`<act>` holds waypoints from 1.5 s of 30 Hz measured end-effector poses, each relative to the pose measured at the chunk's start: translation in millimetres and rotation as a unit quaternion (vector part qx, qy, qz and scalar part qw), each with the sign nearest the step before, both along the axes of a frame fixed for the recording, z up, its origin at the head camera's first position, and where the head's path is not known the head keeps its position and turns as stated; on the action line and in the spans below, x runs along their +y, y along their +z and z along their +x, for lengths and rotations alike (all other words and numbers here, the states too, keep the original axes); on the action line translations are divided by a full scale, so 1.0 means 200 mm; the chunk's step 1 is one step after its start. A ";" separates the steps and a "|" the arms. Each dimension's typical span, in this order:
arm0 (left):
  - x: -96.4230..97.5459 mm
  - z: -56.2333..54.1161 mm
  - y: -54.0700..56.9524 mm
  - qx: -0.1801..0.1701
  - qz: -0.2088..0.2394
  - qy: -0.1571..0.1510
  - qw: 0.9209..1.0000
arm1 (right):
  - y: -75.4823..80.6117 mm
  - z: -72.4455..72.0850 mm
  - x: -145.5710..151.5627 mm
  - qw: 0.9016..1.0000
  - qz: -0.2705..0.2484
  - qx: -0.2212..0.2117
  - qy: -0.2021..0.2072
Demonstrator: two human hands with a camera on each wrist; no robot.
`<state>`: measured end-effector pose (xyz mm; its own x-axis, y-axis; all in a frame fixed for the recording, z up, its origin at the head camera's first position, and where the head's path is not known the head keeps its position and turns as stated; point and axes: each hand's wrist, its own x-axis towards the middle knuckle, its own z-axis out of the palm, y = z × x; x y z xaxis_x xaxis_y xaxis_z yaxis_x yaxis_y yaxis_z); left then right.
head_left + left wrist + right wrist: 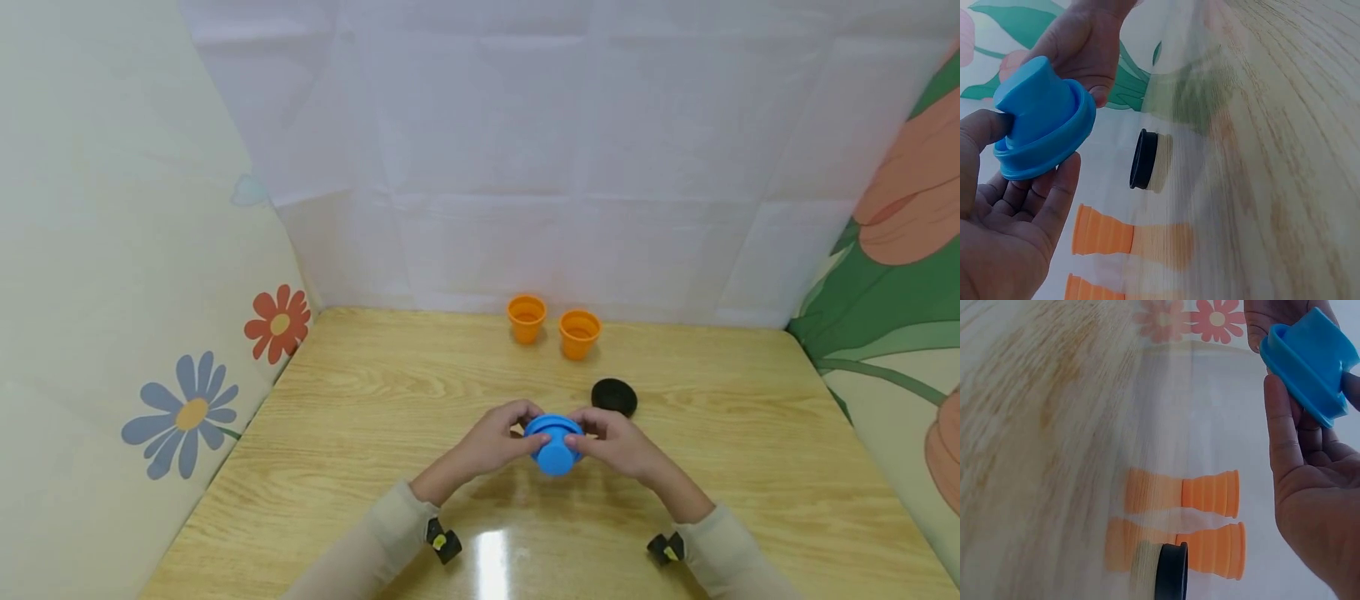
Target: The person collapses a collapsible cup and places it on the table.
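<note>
Between both hands, above the table, is a blue collapsible cup [556,455], its round base facing the head camera and its wall partly folded. My left hand [498,435] pinches its left side, thumb on the folded wall and fingers under the rim, as the left wrist view of the cup [1041,125] shows. On the other side my right hand [618,443] grips it likewise; in the right wrist view the cup [1310,365] sits between thumb and fingers. Just beyond the right hand, a flat black round piece [614,397] lies on the table.
Two orange ribbed cups, the left one [527,319] and the right one [580,335], stand upright near the table's back edge. A white cloth [540,167] hangs behind the wooden table [360,400]. Flower-patterned panels flank both sides.
</note>
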<state>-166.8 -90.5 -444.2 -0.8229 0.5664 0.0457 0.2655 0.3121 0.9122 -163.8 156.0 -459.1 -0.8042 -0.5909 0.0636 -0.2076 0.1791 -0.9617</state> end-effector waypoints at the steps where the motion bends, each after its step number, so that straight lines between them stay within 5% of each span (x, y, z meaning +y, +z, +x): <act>1: 0.00 0.00 0.00 0.003 -0.001 0.002 1.000 | 0.00 0.00 0.00 1.000 0.002 0.002 -0.002; 19: 0.02 0.00 -0.03 0.065 -0.021 0.027 0.997 | -0.01 0.00 -0.02 0.998 0.028 0.036 -0.044; 27: 0.01 0.00 0.00 0.024 0.014 0.010 1.000 | 0.00 0.00 -0.03 0.994 0.014 0.079 -0.069; 36: 0.02 -0.01 -0.01 0.043 0.016 0.026 0.999 | -0.01 0.00 -0.03 0.995 0.007 0.057 -0.083; 45: 0.01 -0.03 -0.03 0.054 0.004 0.041 0.998 | 0.00 0.00 0.00 0.997 -0.044 -0.020 -0.059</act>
